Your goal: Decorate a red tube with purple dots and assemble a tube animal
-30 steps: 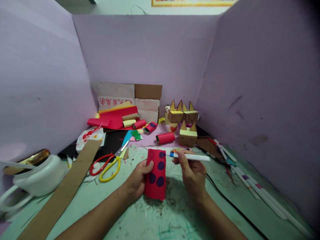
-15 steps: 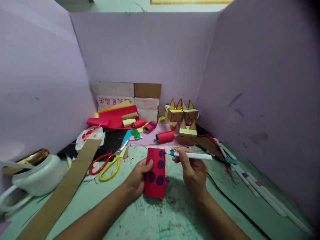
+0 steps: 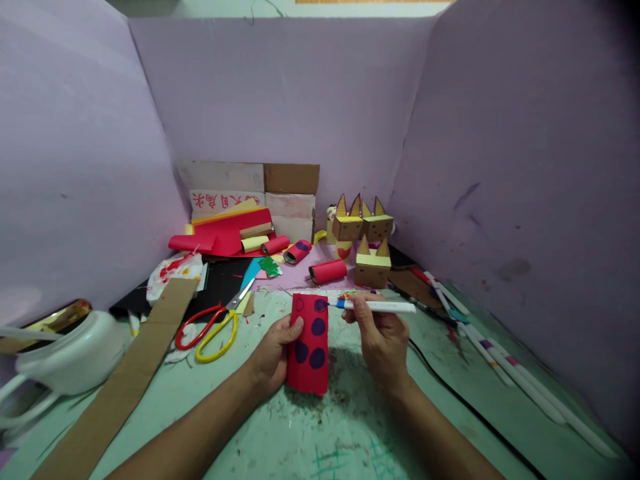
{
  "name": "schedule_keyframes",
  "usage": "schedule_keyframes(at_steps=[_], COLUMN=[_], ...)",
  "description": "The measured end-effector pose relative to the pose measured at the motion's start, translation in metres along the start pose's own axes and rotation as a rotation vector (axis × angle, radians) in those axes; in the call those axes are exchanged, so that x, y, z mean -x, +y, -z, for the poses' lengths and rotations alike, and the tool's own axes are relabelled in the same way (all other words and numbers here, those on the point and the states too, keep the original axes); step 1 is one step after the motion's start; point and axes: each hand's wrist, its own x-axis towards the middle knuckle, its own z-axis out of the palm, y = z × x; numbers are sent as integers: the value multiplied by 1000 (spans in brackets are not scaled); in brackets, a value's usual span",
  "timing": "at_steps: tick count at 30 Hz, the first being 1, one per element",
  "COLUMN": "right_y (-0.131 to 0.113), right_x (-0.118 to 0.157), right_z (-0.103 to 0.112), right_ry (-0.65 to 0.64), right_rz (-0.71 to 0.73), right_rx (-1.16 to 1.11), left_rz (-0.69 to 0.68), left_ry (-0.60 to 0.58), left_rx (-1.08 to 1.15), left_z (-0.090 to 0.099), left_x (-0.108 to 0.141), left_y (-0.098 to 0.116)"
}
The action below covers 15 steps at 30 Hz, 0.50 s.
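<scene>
My left hand (image 3: pixel 274 352) pinches the left edge of a red piece of paper (image 3: pixel 308 377), keeping it upright above the table. Dark purple filled dots mark its face, and one circle at the top left is only an outline. In my right hand (image 3: pixel 383 340) is a white marker pen (image 3: pixel 393 307) with a blue collar. Its tip meets the paper at the upper right dot. Scissors (image 3: pixel 220 327) with one red and one yellow handle lie spread to the left of my left hand.
A long cardboard strip (image 3: pixel 120 387) and a white pot (image 3: pixel 75 357) are at left. Red rolls (image 3: pixel 327 271) and cardboard boxes with pointed ears (image 3: pixel 373 268) stand behind. A black cable (image 3: pixel 465 400) and white sticks (image 3: pixel 530 380) lie at right. Lilac panels (image 3: pixel 280 100) enclose the table.
The upper right dot looks more filled with ink. Both hands keep their grips, and the whole view has shifted slightly.
</scene>
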Motion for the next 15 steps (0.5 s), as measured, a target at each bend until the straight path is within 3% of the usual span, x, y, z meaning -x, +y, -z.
schedule_keyframes(at_steps=[15], right_y=[1], right_x=[3], right_z=[2], right_ry=[-7], right_rz=[-23], right_rx=[-9], left_rz=[-3], left_ry=[12], left_rx=[-1], left_z=[0], left_x=[0], left_y=[0])
